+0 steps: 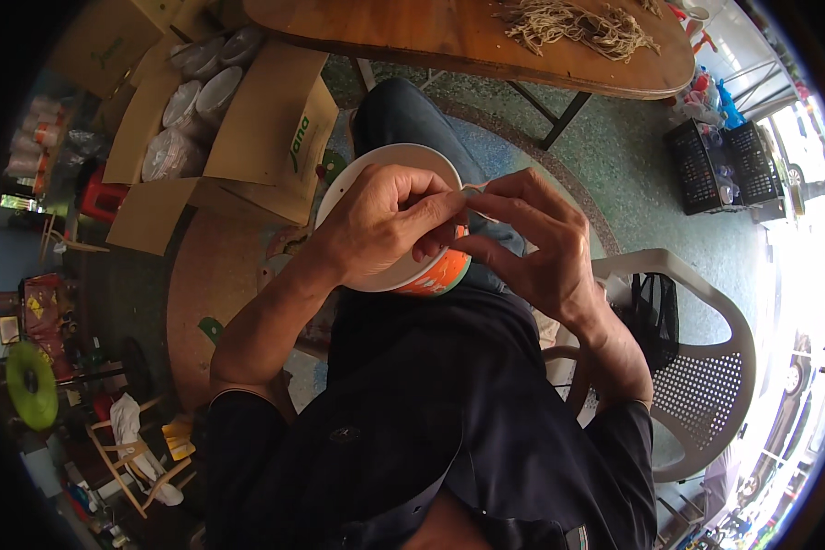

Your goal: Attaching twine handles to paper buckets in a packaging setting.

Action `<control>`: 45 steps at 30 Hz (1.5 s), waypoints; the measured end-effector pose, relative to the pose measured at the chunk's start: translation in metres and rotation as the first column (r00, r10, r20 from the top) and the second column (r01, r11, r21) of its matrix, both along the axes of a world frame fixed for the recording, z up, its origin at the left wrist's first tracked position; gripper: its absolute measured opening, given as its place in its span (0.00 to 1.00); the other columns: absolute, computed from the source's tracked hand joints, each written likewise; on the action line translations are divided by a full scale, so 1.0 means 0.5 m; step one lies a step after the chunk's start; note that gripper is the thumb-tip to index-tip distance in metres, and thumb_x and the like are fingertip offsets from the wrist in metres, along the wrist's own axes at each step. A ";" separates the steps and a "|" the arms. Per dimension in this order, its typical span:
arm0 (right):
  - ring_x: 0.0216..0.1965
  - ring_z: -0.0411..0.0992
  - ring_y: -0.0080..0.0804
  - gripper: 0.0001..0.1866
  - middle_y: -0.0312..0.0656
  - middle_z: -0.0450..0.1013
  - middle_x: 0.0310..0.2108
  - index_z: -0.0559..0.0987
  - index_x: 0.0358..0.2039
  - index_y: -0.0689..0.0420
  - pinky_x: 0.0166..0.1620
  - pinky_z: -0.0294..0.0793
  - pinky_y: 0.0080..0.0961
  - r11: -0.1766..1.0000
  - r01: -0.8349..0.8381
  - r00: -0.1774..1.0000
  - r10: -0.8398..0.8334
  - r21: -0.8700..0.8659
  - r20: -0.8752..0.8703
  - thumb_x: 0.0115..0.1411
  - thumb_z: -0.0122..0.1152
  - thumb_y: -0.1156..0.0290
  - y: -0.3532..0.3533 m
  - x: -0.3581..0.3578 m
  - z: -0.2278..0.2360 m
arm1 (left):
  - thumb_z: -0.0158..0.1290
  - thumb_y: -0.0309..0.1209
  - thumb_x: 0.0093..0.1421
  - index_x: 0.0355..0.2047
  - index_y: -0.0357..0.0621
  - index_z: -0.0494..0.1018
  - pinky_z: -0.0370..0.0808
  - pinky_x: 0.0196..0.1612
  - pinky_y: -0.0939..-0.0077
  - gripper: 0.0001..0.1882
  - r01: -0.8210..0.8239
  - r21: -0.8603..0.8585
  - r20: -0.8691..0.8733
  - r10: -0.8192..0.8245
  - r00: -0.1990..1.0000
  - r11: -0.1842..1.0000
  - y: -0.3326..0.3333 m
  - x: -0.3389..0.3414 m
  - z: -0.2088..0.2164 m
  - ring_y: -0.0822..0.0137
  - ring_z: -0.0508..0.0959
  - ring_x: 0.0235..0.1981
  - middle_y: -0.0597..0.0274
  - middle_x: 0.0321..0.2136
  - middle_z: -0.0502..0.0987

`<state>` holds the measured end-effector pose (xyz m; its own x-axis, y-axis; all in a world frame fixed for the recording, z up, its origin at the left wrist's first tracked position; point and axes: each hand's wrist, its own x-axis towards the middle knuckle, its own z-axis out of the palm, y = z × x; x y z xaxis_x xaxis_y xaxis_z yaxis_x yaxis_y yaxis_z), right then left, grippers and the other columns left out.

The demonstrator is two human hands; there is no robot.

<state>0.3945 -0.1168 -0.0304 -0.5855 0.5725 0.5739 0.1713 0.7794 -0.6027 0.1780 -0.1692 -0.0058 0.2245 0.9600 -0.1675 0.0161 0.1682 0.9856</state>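
Observation:
A white paper bucket with an orange and green outer side rests on my lap, its round mouth facing up. Over that mouth my left hand is closed, thumb and forefinger pinched together at the far right rim. My right hand meets it from the right, its thumb and fingers bent in a pinch. Between the two sets of fingertips shows a thin pale strand, which both hands appear to grip. My fingers hide most of it, and I cannot tell whether it is string or a root.
Ahead stands a wooden table bearing a tangled heap of pale strands. An open cardboard box with wrapped white bowls is at the left. A grey plastic chair stands at my right, and black crates sit farther off.

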 end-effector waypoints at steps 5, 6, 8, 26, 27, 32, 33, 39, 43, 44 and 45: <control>0.34 0.81 0.34 0.16 0.41 0.79 0.37 0.87 0.42 0.57 0.34 0.82 0.28 0.997 0.059 0.998 -0.058 0.041 -0.016 0.52 0.79 0.72 -0.013 -0.009 0.001 | 0.52 0.32 0.74 0.35 0.31 0.79 0.70 0.26 0.82 0.15 -0.001 0.003 0.009 0.001 1.000 1.000 0.001 -0.004 -0.009 0.78 0.75 0.22 0.63 0.22 0.78; 0.33 0.81 0.34 0.16 0.41 0.79 0.36 0.87 0.41 0.57 0.33 0.82 0.28 0.997 0.075 0.997 -0.074 0.032 -0.016 0.52 0.79 0.72 -0.016 -0.010 0.001 | 0.52 0.32 0.74 0.35 0.31 0.79 0.70 0.26 0.82 0.15 -0.006 0.003 0.001 0.006 1.000 1.000 0.001 -0.004 -0.011 0.78 0.75 0.22 0.63 0.23 0.78; 0.32 0.81 0.34 0.15 0.41 0.79 0.36 0.87 0.41 0.57 0.32 0.82 0.28 0.996 0.088 0.996 -0.088 0.019 -0.014 0.52 0.80 0.72 -0.017 -0.011 -0.003 | 0.52 0.31 0.74 0.35 0.31 0.79 0.71 0.27 0.82 0.14 -0.012 0.001 -0.008 0.012 1.000 1.000 0.002 -0.004 -0.015 0.78 0.75 0.22 0.63 0.23 0.79; 0.35 0.80 0.39 0.14 0.44 0.79 0.36 0.84 0.39 0.60 0.38 0.81 0.30 0.991 -0.004 0.999 -0.001 -0.136 -0.036 0.52 0.78 0.77 -0.002 0.002 -0.001 | 0.52 0.32 0.75 0.37 0.32 0.79 0.74 0.29 0.82 0.14 0.025 -0.002 0.023 -0.025 0.999 1.000 0.005 -0.009 -0.026 0.77 0.77 0.24 0.62 0.25 0.80; 0.36 0.80 0.39 0.16 0.44 0.79 0.37 0.84 0.40 0.60 0.39 0.81 0.31 0.994 -0.012 0.999 0.009 -0.108 -0.031 0.51 0.78 0.76 -0.001 0.005 0.000 | 0.52 0.33 0.75 0.38 0.32 0.79 0.74 0.29 0.82 0.15 0.027 -0.008 0.026 -0.027 0.999 1.000 0.006 -0.008 -0.025 0.77 0.77 0.24 0.62 0.25 0.80; 0.37 0.79 0.39 0.22 0.44 0.78 0.38 0.84 0.46 0.58 0.38 0.80 0.32 0.999 -0.007 0.999 0.009 0.040 -0.039 0.49 0.79 0.75 -0.002 0.002 -0.007 | 0.52 0.33 0.75 0.38 0.31 0.79 0.74 0.28 0.82 0.15 0.046 -0.007 0.036 -0.046 0.998 0.999 0.009 -0.005 -0.025 0.77 0.77 0.24 0.62 0.25 0.80; 0.36 0.78 0.39 0.23 0.43 0.77 0.37 0.84 0.47 0.58 0.37 0.80 0.32 0.996 -0.008 1.000 0.010 0.089 -0.022 0.49 0.79 0.75 0.000 0.002 -0.008 | 0.52 0.33 0.75 0.38 0.31 0.79 0.74 0.28 0.82 0.15 0.048 -0.002 0.039 -0.048 0.998 0.999 0.009 -0.006 -0.026 0.77 0.77 0.24 0.62 0.25 0.80; 0.33 0.77 0.37 0.23 0.41 0.76 0.35 0.85 0.48 0.57 0.35 0.78 0.32 0.970 -0.016 0.999 0.024 0.244 -0.029 0.48 0.76 0.79 0.009 0.004 -0.024 | 0.51 0.34 0.75 0.34 0.32 0.78 0.74 0.30 0.81 0.17 0.065 -0.015 0.046 -0.065 0.997 0.998 0.011 -0.008 -0.029 0.77 0.76 0.24 0.63 0.24 0.79; 0.31 0.77 0.36 0.20 0.40 0.76 0.33 0.86 0.43 0.57 0.34 0.78 0.31 0.946 -0.027 0.999 0.036 0.322 -0.024 0.47 0.74 0.81 0.012 0.006 -0.026 | 0.52 0.34 0.75 0.34 0.32 0.78 0.75 0.30 0.81 0.17 0.060 -0.026 0.040 -0.059 0.997 0.998 0.010 -0.006 -0.026 0.77 0.76 0.24 0.63 0.24 0.79; 0.31 0.77 0.36 0.20 0.40 0.76 0.33 0.86 0.43 0.57 0.34 0.78 0.31 0.947 -0.027 0.999 0.036 0.321 -0.024 0.47 0.74 0.81 0.012 0.006 -0.025 | 0.52 0.34 0.75 0.34 0.32 0.78 0.75 0.30 0.81 0.17 0.067 -0.023 0.038 -0.066 0.997 0.997 0.010 -0.007 -0.028 0.77 0.76 0.24 0.62 0.24 0.79; 0.31 0.77 0.36 0.19 0.40 0.76 0.33 0.86 0.43 0.57 0.33 0.78 0.31 0.947 -0.015 0.999 0.028 0.320 -0.035 0.47 0.74 0.81 0.012 0.005 -0.025 | 0.52 0.34 0.75 0.33 0.33 0.78 0.75 0.30 0.81 0.16 0.074 -0.020 0.036 -0.073 0.997 0.997 0.010 -0.007 -0.029 0.77 0.76 0.24 0.62 0.24 0.79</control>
<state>0.3969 -0.1109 -0.0431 -0.5696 0.3428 0.7470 0.1337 0.9354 -0.3273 0.1744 -0.1640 -0.0206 0.3000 0.9370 -0.1789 -0.0055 0.1892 0.9819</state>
